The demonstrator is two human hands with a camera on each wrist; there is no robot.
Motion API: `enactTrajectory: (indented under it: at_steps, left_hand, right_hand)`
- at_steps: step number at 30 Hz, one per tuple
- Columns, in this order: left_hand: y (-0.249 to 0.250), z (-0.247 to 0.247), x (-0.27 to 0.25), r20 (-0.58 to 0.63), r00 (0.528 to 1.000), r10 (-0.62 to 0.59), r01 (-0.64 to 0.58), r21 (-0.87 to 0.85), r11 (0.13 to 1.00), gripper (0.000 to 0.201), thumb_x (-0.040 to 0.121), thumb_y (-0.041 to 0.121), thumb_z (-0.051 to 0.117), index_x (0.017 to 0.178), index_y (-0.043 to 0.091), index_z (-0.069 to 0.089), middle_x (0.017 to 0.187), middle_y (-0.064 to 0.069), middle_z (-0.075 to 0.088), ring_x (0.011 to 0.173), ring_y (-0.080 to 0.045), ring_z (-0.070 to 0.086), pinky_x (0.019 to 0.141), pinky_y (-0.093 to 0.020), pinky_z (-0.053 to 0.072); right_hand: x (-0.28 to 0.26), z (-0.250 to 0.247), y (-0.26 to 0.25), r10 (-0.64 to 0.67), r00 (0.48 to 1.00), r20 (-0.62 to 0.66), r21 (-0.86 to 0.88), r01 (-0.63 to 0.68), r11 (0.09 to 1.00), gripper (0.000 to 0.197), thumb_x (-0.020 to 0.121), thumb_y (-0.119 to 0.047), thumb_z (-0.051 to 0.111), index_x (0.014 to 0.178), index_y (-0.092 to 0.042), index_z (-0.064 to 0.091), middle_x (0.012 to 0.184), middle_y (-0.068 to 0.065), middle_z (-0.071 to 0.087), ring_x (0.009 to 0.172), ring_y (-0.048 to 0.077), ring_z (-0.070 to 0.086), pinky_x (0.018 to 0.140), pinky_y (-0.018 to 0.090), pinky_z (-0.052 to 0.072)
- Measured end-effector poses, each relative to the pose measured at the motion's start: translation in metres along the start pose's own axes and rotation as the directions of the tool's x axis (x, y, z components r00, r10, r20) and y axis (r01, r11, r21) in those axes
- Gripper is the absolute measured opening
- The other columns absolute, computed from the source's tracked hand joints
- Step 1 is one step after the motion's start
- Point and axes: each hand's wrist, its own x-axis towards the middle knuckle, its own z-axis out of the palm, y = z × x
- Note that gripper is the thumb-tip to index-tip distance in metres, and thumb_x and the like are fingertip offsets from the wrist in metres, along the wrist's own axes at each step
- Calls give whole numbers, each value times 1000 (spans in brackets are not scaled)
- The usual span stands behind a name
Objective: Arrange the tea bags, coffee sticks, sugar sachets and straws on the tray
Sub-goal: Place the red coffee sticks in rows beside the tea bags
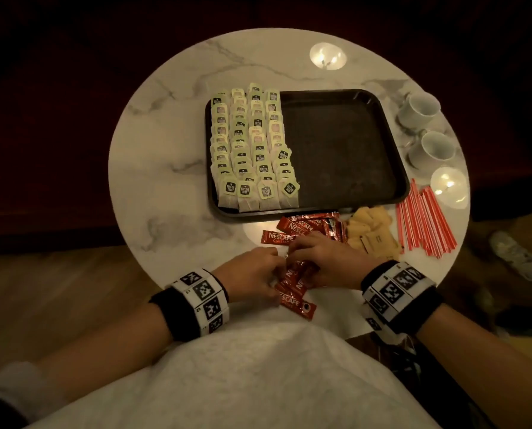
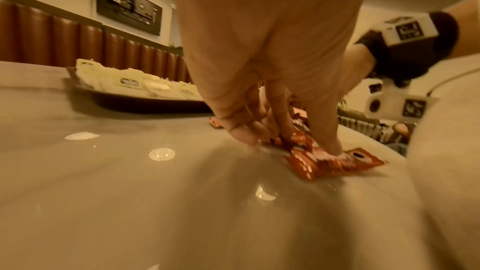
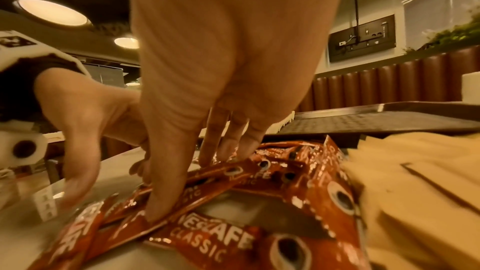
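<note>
Red coffee sticks point(image 1: 295, 286) lie in a loose heap near the table's front edge, with more coffee sticks point(image 1: 311, 227) just before the dark tray point(image 1: 345, 150). My left hand point(image 1: 275, 274) and right hand point(image 1: 298, 261) meet over the near heap. In the left wrist view my left hand point(image 2: 288, 141) pinches the sticks point(image 2: 327, 163) between thumb and fingers. In the right wrist view my right hand point(image 3: 192, 184) has its thumb and fingers down on the sticks point(image 3: 207, 241), closing on them. Tea bags point(image 1: 249, 144) fill the tray's left half in rows. Beige sugar sachets point(image 1: 370, 233) and red straws point(image 1: 422, 221) lie to the right.
The round marble table point(image 1: 165, 150) carries two white cups point(image 1: 418, 108) point(image 1: 435, 148) at its right edge, beside the tray. The tray's right half is bare. A white cloth point(image 1: 227, 382) covers my lap below the table's front edge.
</note>
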Motion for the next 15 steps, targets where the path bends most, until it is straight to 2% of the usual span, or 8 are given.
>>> enactTrajectory:
  at_steps: [2,5,6,8,10,12,15]
  left_hand:
    - [1,7,0,7,999,-45,45,23,999,42,77,38,77,111,20,58,104,7,49,96,-11,46,81,-27,45]
    - [2,11,1,4,997,-74,73,34,997,40,80,37,74,114,23,58,109,7,50,100,-13,48,84,-28,45]
    - [2,12,2,4,997,-72,72,35,997,35,81,36,73,111,23,58,109,7,50,100,-13,49,83,-28,45]
    - [3,11,2,-5,998,-63,63,44,997,23,82,32,73,97,25,56,100,9,47,96,-13,50,78,-26,41]
    - [3,10,2,-12,997,-80,80,45,996,23,81,30,75,86,22,53,92,11,46,90,-12,50,75,-25,40]
    - [1,9,4,-3,996,-94,94,25,995,21,79,28,76,83,20,56,89,10,51,85,-12,52,73,-24,42]
    - [-3,6,5,7,997,-79,79,-23,997,24,79,22,77,78,25,53,82,10,54,76,-9,52,66,-19,38]
  right_hand:
    - [-1,1,0,-3,1000,11,-2,3,1000,56,87,-25,72,139,-25,51,146,-4,37,132,13,31,107,22,28]
    - [-1,0,0,-11,1000,10,-36,12,999,50,88,-25,70,135,-24,54,140,-3,42,127,15,36,107,27,36]
    - [-1,0,1,-22,1000,-3,-48,21,999,47,89,-25,70,133,-23,56,138,-2,45,124,15,38,105,28,37]
    - [1,-1,1,-40,999,-19,-83,39,996,44,90,-26,68,133,-22,57,137,-2,50,121,16,41,104,28,36]
    - [5,-2,1,-42,999,-10,-129,41,991,45,92,-29,65,135,-23,55,138,-3,52,122,17,42,104,30,36]
    - [7,-2,1,-32,999,9,-148,33,988,47,92,-32,65,137,-23,54,137,-3,53,123,17,41,105,31,36]
    - [9,-3,3,-20,1000,23,-114,22,993,49,91,-30,66,137,-21,53,139,-1,49,126,16,39,107,28,35]
